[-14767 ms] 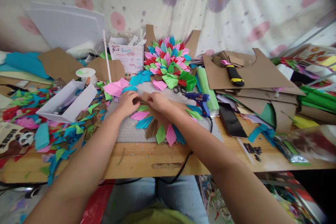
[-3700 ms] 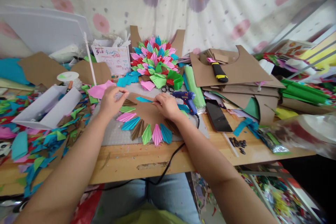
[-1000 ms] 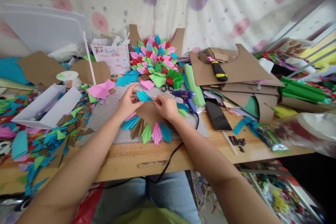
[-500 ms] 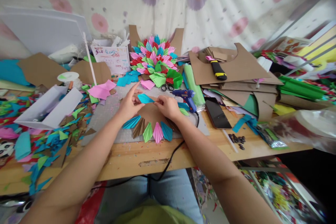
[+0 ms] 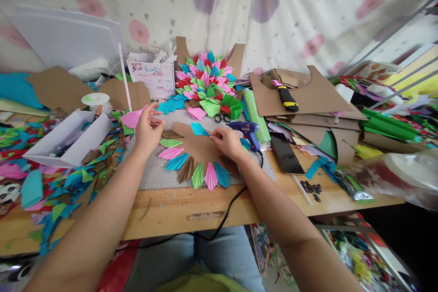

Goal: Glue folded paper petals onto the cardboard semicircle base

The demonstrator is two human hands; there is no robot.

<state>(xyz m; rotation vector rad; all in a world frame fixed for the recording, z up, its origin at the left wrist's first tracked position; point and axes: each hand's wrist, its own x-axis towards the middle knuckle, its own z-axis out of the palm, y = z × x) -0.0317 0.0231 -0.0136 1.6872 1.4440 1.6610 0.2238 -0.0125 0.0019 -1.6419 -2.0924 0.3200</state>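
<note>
My right hand (image 5: 226,142) pinches the narrow end of a blue crepe-paper piece (image 5: 198,129) over a brown cardboard base (image 5: 201,147). My left hand (image 5: 149,125) is raised to the left of the base, fingers apart and holding nothing. Pleated paper petals fan out along the base's left and front edges, among them a pink petal (image 5: 211,176), a green petal (image 5: 197,175) and a blue petal (image 5: 222,174). Part of the base's right side is hidden by my right hand and forearm. Grey matting (image 5: 145,178) lies underneath.
A blue glue gun (image 5: 247,132) and a phone (image 5: 286,153) lie to the right. Behind stands a colourful paper bird (image 5: 207,77). A box cutter (image 5: 286,97) rests on stacked cardboard (image 5: 308,112). A white tray (image 5: 68,139) stands among paper scraps at left.
My left hand has let go of the blue paper piece and moved left, away from it. My right hand still pinches the piece's narrow end. The view has shifted slightly.
</note>
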